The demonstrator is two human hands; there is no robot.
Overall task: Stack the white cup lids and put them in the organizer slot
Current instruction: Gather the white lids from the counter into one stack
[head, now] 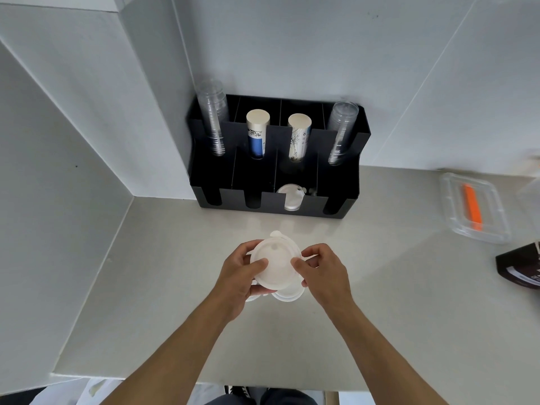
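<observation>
A white cup lid is held flat above the counter between both hands. My left hand grips its left edge, thumb on top. My right hand pinches its right edge. More white lids lie under the hands, partly hidden. The black organizer stands against the back wall. A few white lids sit in its third front slot from the left. The other front slots look dark and hold nothing that I can see.
The organizer's back row holds clear plastic cups at both ends and two paper cup stacks between them. A clear container with an orange item lies at right, a dark package beyond it. Walls close the left and back.
</observation>
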